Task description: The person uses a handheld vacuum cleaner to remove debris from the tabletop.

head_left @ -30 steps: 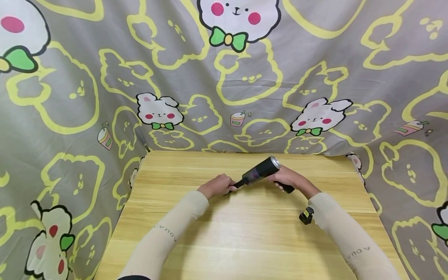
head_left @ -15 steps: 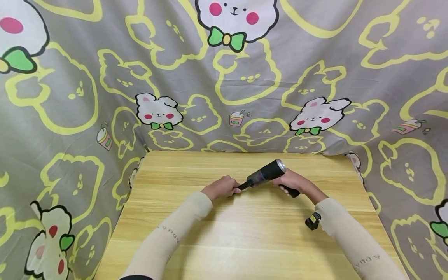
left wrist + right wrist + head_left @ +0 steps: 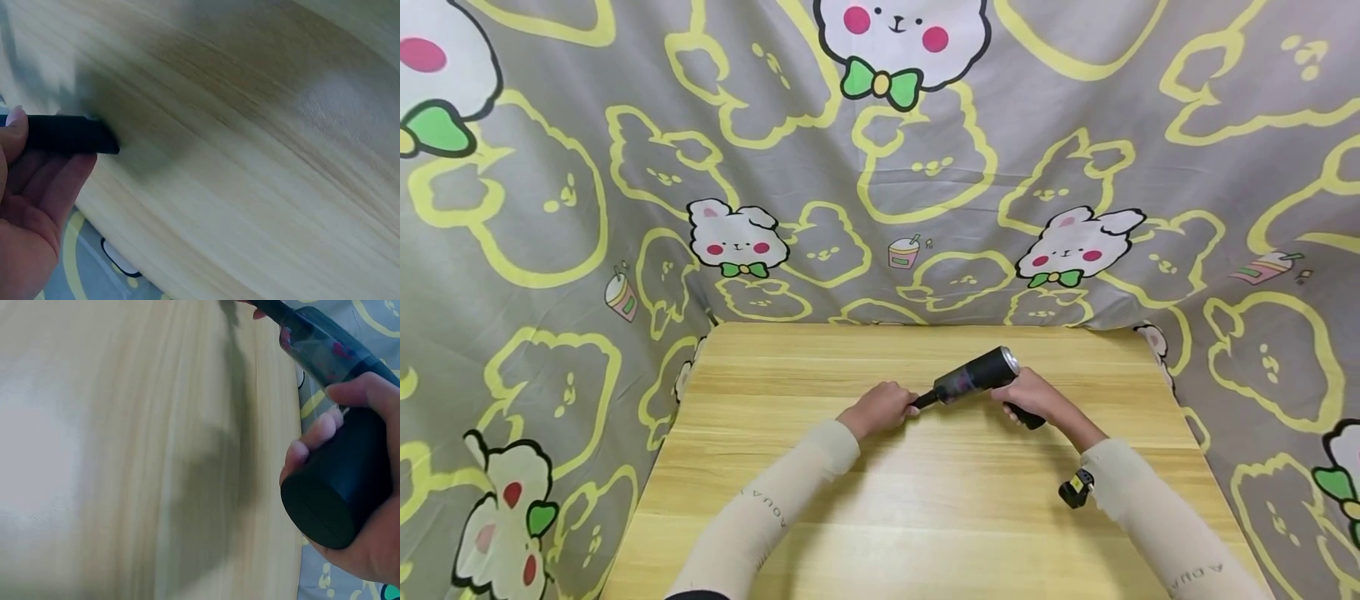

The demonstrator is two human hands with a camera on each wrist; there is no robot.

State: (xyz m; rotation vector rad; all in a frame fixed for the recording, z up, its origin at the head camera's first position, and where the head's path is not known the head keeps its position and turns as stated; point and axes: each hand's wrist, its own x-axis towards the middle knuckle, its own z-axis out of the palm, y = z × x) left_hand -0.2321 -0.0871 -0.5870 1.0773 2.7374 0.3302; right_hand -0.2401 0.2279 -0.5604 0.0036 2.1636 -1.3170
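Note:
A black handheld vacuum cleaner (image 3: 988,369) with a see-through dust cup (image 3: 957,385) and a silver rear end is held over the far half of the table. My right hand (image 3: 1032,394) grips its handle (image 3: 340,475), fingers wrapped round it in the right wrist view. At the other end, my left hand (image 3: 883,407) holds the narrow black nozzle (image 3: 62,133) between thumb and fingers. The slanted nozzle tip juts past those fingers in the left wrist view. Something reddish shows inside the dust cup. Most of the nozzle is hidden by my left hand in the head view.
The wood-grain table (image 3: 925,533) spreads beneath both arms. A grey curtain (image 3: 820,167) with yellow outlines and cartoon animals closes off the back and both sides. A small black device (image 3: 1076,490) is strapped at the right wrist.
Both hands and the vacuum cleaner have shifted a little to the right and slightly nearer to me. The hold on handle and nozzle looks the same.

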